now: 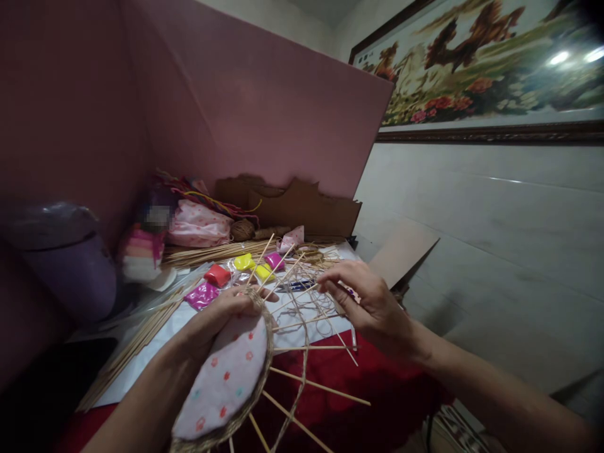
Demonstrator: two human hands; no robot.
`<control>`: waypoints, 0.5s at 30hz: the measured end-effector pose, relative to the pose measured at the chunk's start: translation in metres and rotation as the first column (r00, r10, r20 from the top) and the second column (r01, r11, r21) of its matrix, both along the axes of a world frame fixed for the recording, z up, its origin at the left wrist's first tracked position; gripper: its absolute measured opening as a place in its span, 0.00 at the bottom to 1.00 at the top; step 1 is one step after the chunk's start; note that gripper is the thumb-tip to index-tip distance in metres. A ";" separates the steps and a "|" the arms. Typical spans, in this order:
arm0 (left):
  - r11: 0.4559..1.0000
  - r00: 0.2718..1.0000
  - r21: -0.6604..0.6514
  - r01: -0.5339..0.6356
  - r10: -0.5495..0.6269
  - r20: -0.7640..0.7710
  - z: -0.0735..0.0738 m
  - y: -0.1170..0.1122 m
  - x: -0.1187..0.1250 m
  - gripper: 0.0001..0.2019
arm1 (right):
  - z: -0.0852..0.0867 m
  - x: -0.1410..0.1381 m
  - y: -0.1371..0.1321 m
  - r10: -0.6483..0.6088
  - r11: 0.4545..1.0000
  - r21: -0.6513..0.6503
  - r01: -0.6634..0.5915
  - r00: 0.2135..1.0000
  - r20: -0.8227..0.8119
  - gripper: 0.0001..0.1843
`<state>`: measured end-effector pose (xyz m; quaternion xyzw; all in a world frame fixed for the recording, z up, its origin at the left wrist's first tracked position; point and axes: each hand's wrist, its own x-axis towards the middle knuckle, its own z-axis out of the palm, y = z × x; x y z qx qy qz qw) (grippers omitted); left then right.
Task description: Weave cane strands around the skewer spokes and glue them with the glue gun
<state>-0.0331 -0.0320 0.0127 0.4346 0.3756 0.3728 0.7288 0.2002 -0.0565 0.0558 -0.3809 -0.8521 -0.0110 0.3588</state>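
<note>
My left hand (236,305) is closed around the upper rim of a half-made basket base. This base (226,377) is an oval covered in white cloth with small red and green flower prints, edged with braided twine. Thin wooden sticks (325,385) fan out from its edge to the right. A strand of twine (306,343) runs loosely across them and curves down to the bottom of the view. Beyond the stick tips, my right hand (363,296) is raised with thumb and fingers pinched near one stick's end. What lies in the pinch is too small to make out.
Bright clay packets (218,275), blue-handled pliers (297,286) and tangled twine lie on white paper over a red cloth (330,390). Bundled sticks (136,346) lie at left. Behind stand a twine ball (242,230), cardboard (302,211) and a purple bin (70,270).
</note>
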 end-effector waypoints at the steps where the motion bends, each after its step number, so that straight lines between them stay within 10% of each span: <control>1: 1.000 1.000 0.015 0.003 -0.003 -0.015 0.001 -0.001 0.000 0.15 | -0.001 -0.001 -0.002 0.022 0.998 -0.066 -0.021 1.000 0.020 0.08; 15: 0.999 0.999 0.041 0.026 -0.024 -0.030 -0.002 0.001 0.000 0.17 | -0.015 -0.013 -0.007 0.030 0.886 -0.460 -0.049 0.998 -0.048 0.11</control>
